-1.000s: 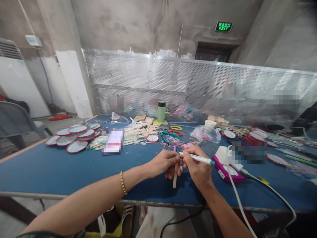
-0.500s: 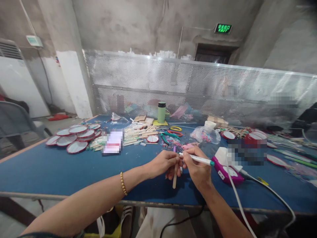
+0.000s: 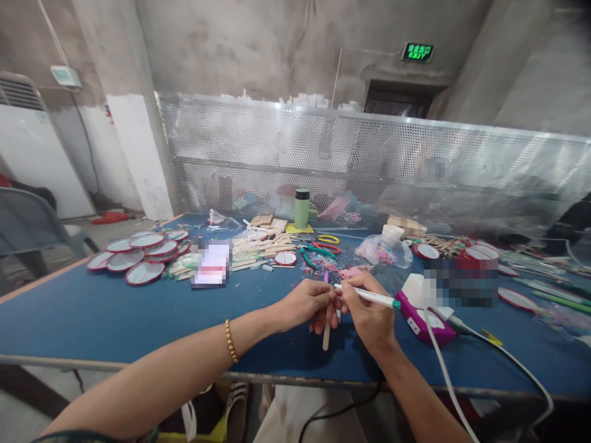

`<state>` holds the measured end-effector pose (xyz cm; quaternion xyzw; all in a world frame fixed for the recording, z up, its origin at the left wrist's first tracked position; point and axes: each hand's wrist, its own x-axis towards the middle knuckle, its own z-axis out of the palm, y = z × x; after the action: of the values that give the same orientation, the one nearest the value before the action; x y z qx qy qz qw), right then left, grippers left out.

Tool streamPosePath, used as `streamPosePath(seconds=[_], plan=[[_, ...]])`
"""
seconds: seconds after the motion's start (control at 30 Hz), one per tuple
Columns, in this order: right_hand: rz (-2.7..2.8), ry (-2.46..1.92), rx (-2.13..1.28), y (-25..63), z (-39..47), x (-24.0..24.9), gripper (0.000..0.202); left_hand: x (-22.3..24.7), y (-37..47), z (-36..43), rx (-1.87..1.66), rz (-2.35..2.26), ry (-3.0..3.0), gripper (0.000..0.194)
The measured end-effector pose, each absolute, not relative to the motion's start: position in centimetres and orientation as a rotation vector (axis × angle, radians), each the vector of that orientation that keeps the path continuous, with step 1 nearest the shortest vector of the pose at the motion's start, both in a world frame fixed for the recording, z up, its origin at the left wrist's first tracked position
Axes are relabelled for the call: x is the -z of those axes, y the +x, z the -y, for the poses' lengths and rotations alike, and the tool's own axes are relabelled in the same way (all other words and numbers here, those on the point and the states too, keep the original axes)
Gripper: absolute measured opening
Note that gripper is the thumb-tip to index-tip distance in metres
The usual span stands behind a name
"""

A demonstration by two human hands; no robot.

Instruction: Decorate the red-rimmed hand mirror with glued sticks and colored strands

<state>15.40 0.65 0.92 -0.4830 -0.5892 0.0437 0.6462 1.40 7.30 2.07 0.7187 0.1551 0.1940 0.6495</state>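
Near the table's front edge, my left hand point(image 3: 310, 306) is closed on a flat wooden craft stick point(image 3: 327, 335), whose rounded lower end sticks out below the fingers. My right hand point(image 3: 369, 314) grips a white marker pen point(image 3: 372, 296) with a green end pointing right. The pen's tip side meets the upper part of the stick, where a bit of green shows; my fingers partly hide that spot. Just beyond my hands lie a pink tool point(image 3: 354, 271), probably a glue gun, and green-handled scissors point(image 3: 314, 258) among thin coloured bands.
Round red-rimmed discs point(image 3: 145, 272) pile up at the left beside a phone point(image 3: 212, 264). Wooden sticks point(image 3: 258, 249) are heaped behind it. A green bottle point(image 3: 301, 209) stands at the back. At right sit a purple power strip point(image 3: 427, 320) with cables and a plastic bag point(image 3: 383, 249) of coloured bands.
Almost nothing differs. Both hands keep their hold on the stick and the marker pen in the same place; the view has shifted very slightly.
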Motion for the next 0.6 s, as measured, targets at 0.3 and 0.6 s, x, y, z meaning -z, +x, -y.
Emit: streamPosePath(seconds=[0.3, 0.6], plan=[[1.347, -1.099, -0.144, 15.4, -0.63, -0.71, 0.019, -2.02, 1.42, -7.24, -0.44, -0.362, 1.632, 0.053], [1.328, -1.088, -0.129, 15.27, -0.54, -1.02, 0.019, -1.91, 1.43, -7.35, -0.445, -0.348, 1.621, 0.053]])
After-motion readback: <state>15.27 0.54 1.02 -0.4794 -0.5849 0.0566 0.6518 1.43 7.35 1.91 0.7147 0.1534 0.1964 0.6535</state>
